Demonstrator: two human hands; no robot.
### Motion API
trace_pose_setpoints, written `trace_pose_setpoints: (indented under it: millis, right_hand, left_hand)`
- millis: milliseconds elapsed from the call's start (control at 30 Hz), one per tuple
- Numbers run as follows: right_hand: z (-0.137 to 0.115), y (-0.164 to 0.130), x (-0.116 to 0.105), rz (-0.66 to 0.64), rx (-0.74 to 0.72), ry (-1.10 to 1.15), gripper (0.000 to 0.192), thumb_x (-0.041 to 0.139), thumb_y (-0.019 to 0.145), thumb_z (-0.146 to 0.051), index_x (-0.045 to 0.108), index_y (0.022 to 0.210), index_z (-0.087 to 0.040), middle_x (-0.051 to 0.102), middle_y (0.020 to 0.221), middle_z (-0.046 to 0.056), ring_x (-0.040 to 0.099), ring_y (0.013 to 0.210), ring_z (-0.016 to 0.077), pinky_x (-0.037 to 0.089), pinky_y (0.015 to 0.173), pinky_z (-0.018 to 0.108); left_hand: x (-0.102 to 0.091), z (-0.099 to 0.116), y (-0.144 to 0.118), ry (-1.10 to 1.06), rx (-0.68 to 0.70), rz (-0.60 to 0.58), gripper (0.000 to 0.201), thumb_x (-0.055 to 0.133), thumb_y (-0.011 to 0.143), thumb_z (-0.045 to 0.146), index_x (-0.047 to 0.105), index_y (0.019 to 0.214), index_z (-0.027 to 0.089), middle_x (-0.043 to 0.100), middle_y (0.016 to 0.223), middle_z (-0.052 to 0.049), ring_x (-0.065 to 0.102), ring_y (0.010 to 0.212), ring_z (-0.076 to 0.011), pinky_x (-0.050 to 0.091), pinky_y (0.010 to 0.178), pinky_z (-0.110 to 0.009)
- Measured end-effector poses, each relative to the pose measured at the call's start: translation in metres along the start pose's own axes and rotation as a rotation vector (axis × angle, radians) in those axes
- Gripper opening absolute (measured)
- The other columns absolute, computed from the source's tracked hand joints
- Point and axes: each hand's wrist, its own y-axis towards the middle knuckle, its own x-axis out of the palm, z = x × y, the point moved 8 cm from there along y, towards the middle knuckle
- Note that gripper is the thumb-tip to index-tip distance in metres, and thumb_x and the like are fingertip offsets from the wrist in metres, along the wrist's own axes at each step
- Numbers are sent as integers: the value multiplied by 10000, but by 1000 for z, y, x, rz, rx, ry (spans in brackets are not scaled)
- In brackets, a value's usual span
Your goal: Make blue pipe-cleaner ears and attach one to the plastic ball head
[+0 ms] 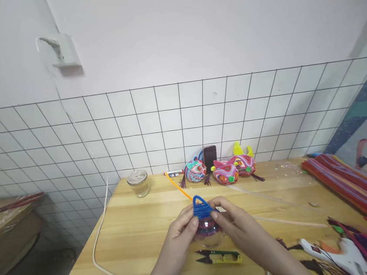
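My left hand [183, 226] and my right hand [229, 217] pinch a piece of bent blue pipe cleaner [202, 211] from either side. Its rows lie close together, with a loop sticking up at the top. Just beneath is a transparent ball [210, 239] with dark pink and purple bands around its upper part; fingers partly cover it. From behind the blue piece an orange pipe cleaner [179, 187] slants away to the upper left. Yellow-handled thread snips [218, 256] lie on the table below the ball.
Finished fuzzy fish ornaments [225, 172] and a phone [210, 157] stand by the wall. A glass jar [138, 184] is at the back left. Bundled pipe cleaners [355, 185] and a white glue gun [340, 254] occupy the right. A white cable [97, 251] crosses the wooden table [124, 235].
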Motion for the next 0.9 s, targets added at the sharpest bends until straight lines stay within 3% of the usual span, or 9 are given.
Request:
trace_pose_setpoints:
  millis: [333, 900]
  right_hand:
    - [-1, -1, 2, -22, 26, -10, 178, 427, 839, -316, 553, 892, -203, 607, 746, 11, 584, 699, 159, 474, 635, 249]
    - [0, -1, 4, -31, 46, 23, 160, 421, 843, -314, 537, 881, -211, 607, 719, 1, 580, 676, 157, 463, 620, 254]
  left_hand:
    - [0, -3, 0, -61, -29, 17, 372, 500, 821, 326, 536, 1180, 239, 563, 1198, -92, 502, 1094, -264, 411, 910, -409]
    - [-1, -1, 0, -23, -6, 23, 359, 502, 820, 331, 549, 1166, 248, 563, 1203, -79, 503, 1101, -245, 356, 967, -400]
